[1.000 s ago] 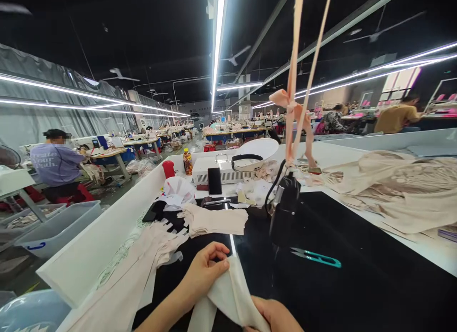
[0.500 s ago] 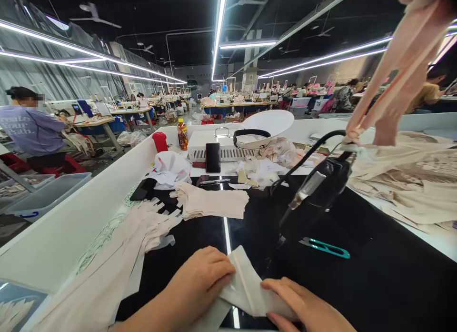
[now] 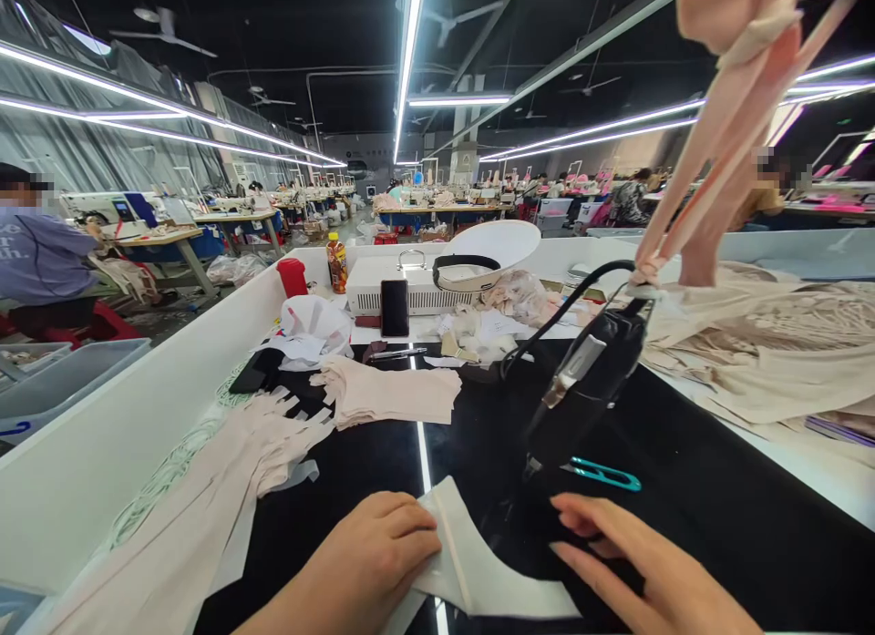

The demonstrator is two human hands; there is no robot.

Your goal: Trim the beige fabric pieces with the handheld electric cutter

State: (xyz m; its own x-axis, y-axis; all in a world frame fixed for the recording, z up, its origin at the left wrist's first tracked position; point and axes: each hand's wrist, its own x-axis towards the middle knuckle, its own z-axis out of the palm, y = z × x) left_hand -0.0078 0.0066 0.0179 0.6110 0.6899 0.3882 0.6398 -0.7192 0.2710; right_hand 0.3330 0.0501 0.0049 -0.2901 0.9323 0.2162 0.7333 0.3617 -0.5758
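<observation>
A pale cream fabric piece [image 3: 488,571] with a raised seam lies on the black tabletop, its right end loose. My left hand [image 3: 383,544] grips the fabric's left part, fingers curled over it. To the right of the fabric, my right hand [image 3: 615,548] is held just off it, thumb and fingers apart with nothing between them. Above that hand hangs a black corded tool [image 3: 578,380] with a metal tip, tied up by pink cloth strips [image 3: 725,152]. Close to its tip lie teal thread snips [image 3: 605,474].
Stacked cream fabric pieces [image 3: 393,394] lie ahead, and long cream strips [image 3: 178,517] run down the left side. A phone [image 3: 395,308] leans on a white box [image 3: 365,295]. Heaped cream cloth [image 3: 758,343] lies at right. White side walls [image 3: 170,389] edge the table.
My right hand has let go of the fabric and moved right, fingers opening. My left hand stays on the fabric. The view has shifted slightly to the right.
</observation>
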